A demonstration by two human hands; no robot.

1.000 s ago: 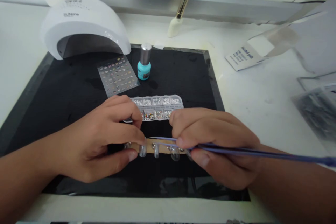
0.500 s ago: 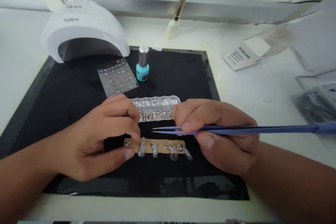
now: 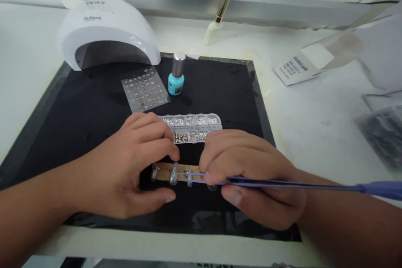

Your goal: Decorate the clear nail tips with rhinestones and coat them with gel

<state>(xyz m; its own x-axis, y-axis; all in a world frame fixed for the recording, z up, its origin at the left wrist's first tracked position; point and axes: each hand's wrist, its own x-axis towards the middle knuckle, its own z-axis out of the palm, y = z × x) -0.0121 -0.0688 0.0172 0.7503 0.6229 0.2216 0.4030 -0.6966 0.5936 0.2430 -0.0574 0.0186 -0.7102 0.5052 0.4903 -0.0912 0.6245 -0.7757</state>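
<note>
Pinching slim blue tweezers in the right hand, tips at the strip; left hand has fingers and thumb apart around a tan strip between the hands. Its clear false nails look light and fragile, so the strip's bare ends seem the best hold. Rhinestone case lies just beyond on the black mat.

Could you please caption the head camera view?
Right hand holds long blue tweezers over clear false nails on a tan strip.

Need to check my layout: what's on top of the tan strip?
Clear nail tips sit along the tan strip. Its right end lies under your right hand, so what sits there can't be seen.
</note>
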